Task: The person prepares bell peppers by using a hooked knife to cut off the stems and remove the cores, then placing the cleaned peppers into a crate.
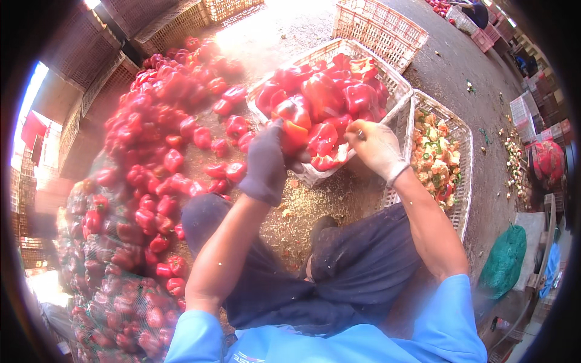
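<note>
My left hand (265, 162), in a dark glove, is closed around a red bell pepper (294, 138) with an orange patch. It is at the near edge of a white plastic crate (396, 85) heaped with red bell peppers (324, 95), some of them cut open. My right hand (378, 149), in a whitish glove, is closed just right of that pepper, fingers curled together. What it grips, if anything, is too small to make out. Between both hands, cut pepper pieces (322, 140) with pale inner flesh lie at the crate's near side.
A second crate (465, 169) at right holds pepper cores (433, 151). Whole peppers (172, 160) lie piled on the left floor beside a full mesh sack (121, 290). An upright crate (380, 31) stands beyond. Seeds litter the floor (308, 209). A green sack (503, 260) lies far right.
</note>
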